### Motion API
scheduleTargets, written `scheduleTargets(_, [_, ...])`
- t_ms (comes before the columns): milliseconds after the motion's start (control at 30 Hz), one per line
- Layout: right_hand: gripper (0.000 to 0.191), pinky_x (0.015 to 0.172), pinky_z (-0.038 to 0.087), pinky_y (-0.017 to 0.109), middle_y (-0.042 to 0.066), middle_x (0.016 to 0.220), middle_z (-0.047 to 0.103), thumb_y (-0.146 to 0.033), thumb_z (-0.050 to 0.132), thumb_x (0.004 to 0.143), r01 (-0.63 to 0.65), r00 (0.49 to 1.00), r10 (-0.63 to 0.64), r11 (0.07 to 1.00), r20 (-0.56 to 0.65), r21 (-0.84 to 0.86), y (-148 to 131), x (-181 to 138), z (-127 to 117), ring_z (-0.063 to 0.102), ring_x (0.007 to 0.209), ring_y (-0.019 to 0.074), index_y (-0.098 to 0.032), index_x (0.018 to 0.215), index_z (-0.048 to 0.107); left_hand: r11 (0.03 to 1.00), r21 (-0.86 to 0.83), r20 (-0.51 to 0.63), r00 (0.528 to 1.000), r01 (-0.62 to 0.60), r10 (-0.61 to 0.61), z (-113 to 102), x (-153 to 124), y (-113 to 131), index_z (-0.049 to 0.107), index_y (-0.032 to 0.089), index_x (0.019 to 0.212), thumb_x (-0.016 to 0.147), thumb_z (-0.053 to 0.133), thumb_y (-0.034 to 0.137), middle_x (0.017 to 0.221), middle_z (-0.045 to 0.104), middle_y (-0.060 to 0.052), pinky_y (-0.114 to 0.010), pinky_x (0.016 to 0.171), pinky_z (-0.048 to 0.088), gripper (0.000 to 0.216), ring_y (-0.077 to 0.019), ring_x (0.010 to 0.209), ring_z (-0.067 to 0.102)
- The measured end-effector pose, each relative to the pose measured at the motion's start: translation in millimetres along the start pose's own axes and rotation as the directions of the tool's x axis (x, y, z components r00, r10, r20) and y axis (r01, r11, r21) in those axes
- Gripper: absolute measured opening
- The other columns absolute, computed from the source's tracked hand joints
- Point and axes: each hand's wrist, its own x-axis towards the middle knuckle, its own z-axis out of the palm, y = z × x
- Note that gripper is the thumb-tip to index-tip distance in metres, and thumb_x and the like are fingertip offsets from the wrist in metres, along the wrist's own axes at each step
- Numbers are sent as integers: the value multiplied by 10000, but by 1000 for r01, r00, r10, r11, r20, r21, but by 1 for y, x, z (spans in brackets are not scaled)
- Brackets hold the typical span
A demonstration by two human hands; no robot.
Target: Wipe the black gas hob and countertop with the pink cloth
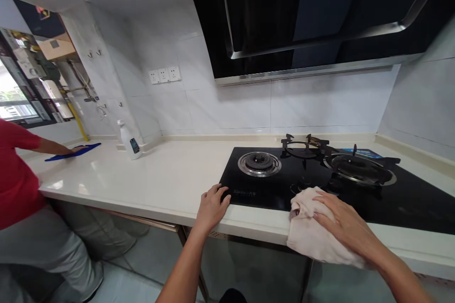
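Observation:
My left hand (212,209) rests flat at the front edge of a black glass gas hob (408,203), fingertips touching its corner and holding nothing. My right hand (344,222) presses down on a crumpled off-white cloth (313,234), which drapes over the hob's front edge and the cream countertop (159,175). Behind my hands stands the hob's left burner (259,163), with a steel ring around it. A right burner (359,169) sits further along, and a black iron pan support (304,147) lies tilted at the hob's back.
A person in a red shirt (16,170) stands at the left, one hand on a blue cloth (73,152) on the countertop. A white spray bottle (130,142) stands in the back corner. A black range hood (302,19) overhangs the hob, and wall sockets (164,75) sit on the tiled wall.

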Motion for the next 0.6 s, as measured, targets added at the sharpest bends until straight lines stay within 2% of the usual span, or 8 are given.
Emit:
scheduleTargets(100, [483,1117,445,550,98,1502,588,-579,499,925,10,998,-13,998,-61,-58,-4,-5,-2,556,1364,334,-268,1235,700,1000,3,1,1000,0,0,1,0,1,642,247,1340,1041,472,362,1460,604,-106,-491,1159,404,362,-269,1400,530])
scheduleTargets(200, [461,1120,440,538,121,1433,621,-548,529,928,66,995,-75,990,-68,-126,-30,-4,6,545,1360,340,-253,1239,700,1000,9,-1,1000,-8,8,1,0,1,638,253,1342,1041,475,360,1455,608,-106,-487,1151,408,359,-269,1400,528])
scheduleTargets(300, [467,1156,402,522,120,1474,584,-526,541,948,129,992,-130,984,-1,-125,-65,5,19,507,1390,328,-253,1302,675,1000,14,-1,1000,-1,1,1,0,3,640,243,1340,1042,474,357,1458,604,-112,-489,1150,410,359,-277,1408,521])
scheduleTargets(433, [486,1203,339,512,102,1578,487,-507,552,954,205,971,-198,978,136,-42,-108,30,36,422,1459,316,-269,1370,632,1000,11,4,1000,2,-2,0,-1,5,639,238,1345,1043,476,354,1461,606,-113,-500,1150,413,363,-284,1400,530])
scheduleTargets(600, [511,1216,300,506,95,1557,493,-510,564,939,226,946,-225,974,233,23,-143,67,56,389,1467,316,-266,1385,612,1000,27,3,1000,-13,13,0,-4,5,637,245,1355,1045,490,367,1470,604,-116,-494,1144,422,364,-284,1418,517])
